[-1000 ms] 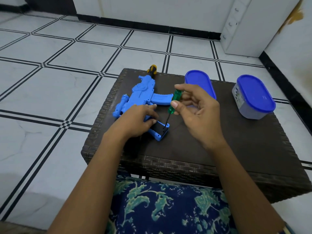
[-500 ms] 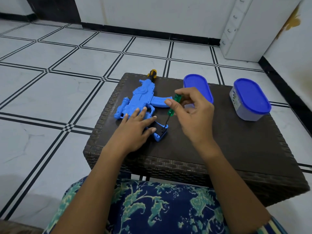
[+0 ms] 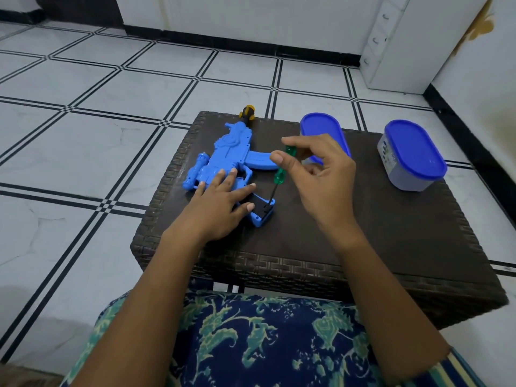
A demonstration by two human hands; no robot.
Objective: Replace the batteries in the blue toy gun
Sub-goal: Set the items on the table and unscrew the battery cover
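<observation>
We see the blue plastic toy gun (image 3: 231,155) lying flat on the far left part of a dark woven wicker table (image 3: 363,233).

Its long axis runs diagonally, with the yellow-tipped muzzle pointing away from us. Our left hand (image 3: 220,210) presses it with fingers spread. Our right hand (image 3: 318,180) pinches a green-handled screwdriver (image 3: 280,174), tip at the grip's black panel. White black-lined floor tiles (image 3: 111,79) surround the table.

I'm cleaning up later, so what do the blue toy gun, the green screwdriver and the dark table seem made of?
Blue toy gun: moulded plastic, slightly glossy, raised details. Green-handled screwdriver: translucent plastic handle, thin dark shaft, probably metal. Dark brown woven table: wicker or synthetic rattan, matt, basket-weave rim.
</observation>
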